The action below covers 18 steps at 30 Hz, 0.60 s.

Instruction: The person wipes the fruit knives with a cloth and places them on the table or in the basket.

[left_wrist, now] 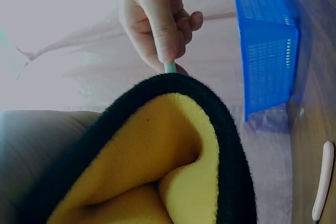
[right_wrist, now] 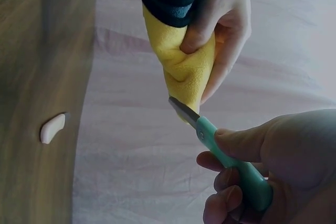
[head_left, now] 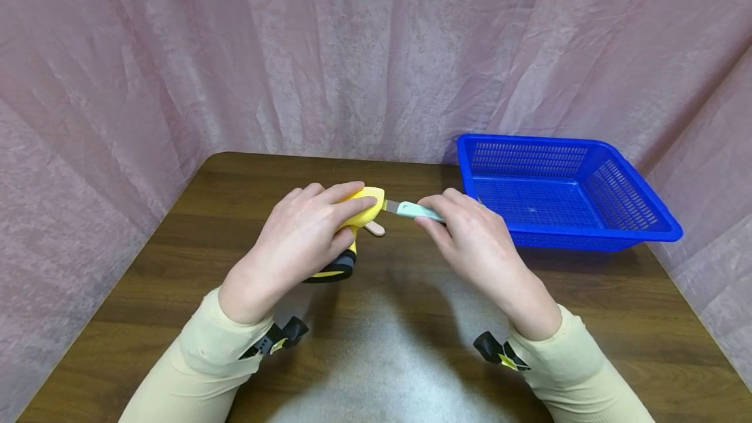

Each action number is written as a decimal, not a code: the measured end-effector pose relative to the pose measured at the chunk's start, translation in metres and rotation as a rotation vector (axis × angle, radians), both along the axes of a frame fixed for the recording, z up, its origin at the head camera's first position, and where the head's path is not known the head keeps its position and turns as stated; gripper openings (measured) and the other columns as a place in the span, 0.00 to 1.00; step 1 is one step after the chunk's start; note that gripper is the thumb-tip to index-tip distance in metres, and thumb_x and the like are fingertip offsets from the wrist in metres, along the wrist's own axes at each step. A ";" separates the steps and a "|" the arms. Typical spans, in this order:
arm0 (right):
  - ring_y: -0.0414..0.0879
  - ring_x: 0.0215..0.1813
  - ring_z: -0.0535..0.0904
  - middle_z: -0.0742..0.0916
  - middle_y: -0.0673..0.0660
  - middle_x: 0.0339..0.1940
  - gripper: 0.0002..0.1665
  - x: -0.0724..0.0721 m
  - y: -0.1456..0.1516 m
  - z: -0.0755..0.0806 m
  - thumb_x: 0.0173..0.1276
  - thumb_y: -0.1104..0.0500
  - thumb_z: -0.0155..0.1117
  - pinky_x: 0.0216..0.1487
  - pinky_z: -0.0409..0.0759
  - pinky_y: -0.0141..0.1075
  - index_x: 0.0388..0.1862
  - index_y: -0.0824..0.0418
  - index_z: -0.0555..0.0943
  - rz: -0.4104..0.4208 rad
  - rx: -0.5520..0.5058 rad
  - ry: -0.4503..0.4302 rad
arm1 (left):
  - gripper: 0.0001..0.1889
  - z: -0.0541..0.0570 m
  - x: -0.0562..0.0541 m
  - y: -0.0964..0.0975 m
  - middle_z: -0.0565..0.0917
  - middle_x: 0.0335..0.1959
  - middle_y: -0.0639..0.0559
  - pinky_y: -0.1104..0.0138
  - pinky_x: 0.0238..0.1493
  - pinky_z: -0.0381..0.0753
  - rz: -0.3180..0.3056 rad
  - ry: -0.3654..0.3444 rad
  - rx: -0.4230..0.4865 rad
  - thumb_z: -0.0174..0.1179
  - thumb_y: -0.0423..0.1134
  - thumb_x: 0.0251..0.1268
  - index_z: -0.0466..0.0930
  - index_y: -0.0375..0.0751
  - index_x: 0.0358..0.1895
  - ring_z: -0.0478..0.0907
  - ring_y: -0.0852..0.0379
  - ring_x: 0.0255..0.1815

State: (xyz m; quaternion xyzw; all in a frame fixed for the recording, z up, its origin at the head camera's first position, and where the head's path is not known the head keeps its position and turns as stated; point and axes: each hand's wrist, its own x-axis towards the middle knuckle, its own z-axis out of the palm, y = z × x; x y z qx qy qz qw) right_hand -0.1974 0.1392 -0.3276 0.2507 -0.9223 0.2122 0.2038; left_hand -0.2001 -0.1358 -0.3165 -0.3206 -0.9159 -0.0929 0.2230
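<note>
My left hand (head_left: 305,227) grips a yellow fleece tube with a black cuff (head_left: 365,211), pinching it near its closed end. Its open mouth and yellow lining (left_wrist: 142,145) fill the lower left wrist view. My right hand (head_left: 472,230) holds a small knife (head_left: 417,211) by its mint-green handle, thumb along the side. In the right wrist view the knife's grey blade (right_wrist: 184,110) lies against the tip of the yellow fleece. Both things are held up over the table. Behind the fleece, a pale pink handle-like piece with a dark end (right_wrist: 52,128) lies on the wood.
A blue slotted plastic basket (head_left: 593,235) stands at the back right of the brown wooden table (head_left: 194,227), close to my right hand. Pink curtains (head_left: 352,51) hang behind the table and along its sides.
</note>
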 end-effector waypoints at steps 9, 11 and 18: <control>0.46 0.35 0.76 0.83 0.48 0.35 0.11 0.001 0.002 0.003 0.80 0.53 0.73 0.35 0.76 0.44 0.54 0.56 0.90 -0.009 0.005 0.005 | 0.30 0.001 -0.002 -0.004 0.85 0.72 0.49 0.55 0.41 0.79 0.027 -0.023 0.008 0.66 0.30 0.61 0.89 0.54 0.69 0.82 0.43 0.41; 0.46 0.35 0.76 0.83 0.48 0.35 0.11 0.001 0.002 0.003 0.80 0.53 0.73 0.35 0.76 0.44 0.54 0.56 0.90 -0.010 0.006 0.006 | 0.31 0.001 -0.003 -0.004 0.84 0.72 0.49 0.55 0.41 0.79 0.030 -0.020 0.009 0.66 0.30 0.61 0.89 0.54 0.69 0.81 0.42 0.41; 0.45 0.34 0.75 0.82 0.48 0.35 0.11 0.001 0.003 0.004 0.80 0.54 0.72 0.34 0.76 0.44 0.54 0.56 0.90 -0.009 0.004 0.009 | 0.31 0.002 -0.004 -0.007 0.84 0.72 0.48 0.54 0.43 0.80 0.035 -0.032 0.018 0.65 0.30 0.61 0.88 0.53 0.69 0.82 0.42 0.41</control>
